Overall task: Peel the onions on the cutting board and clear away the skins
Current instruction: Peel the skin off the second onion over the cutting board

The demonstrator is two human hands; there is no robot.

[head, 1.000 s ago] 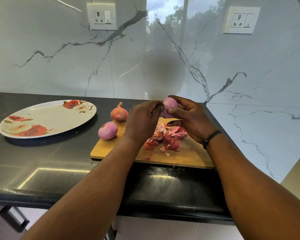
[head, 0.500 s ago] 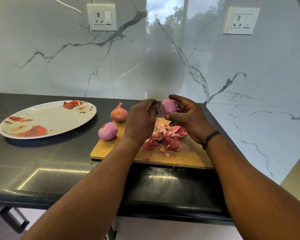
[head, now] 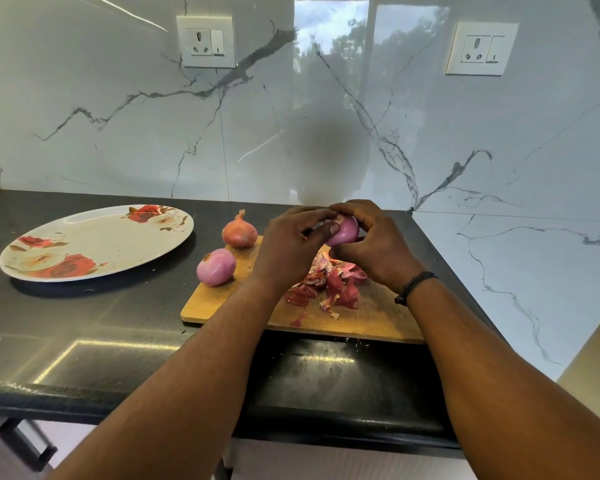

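A purple onion is held above the wooden cutting board between both hands. My right hand grips it from the right and behind. My left hand has its thumb against the onion's left side, fingers curled at its top. Under the hands lies a heap of red onion skins on the board. A peeled pink onion sits at the board's left corner. An unpeeled brown onion stands behind it.
A large oval plate with red rose prints lies on the black counter to the left. The marble wall with two sockets rises close behind the board. The counter's front edge runs just below the board.
Both hands have closed in around the onion. The left thumb now presses its side and the right fingers wrap over the top. The onion has turned slightly in the grip.
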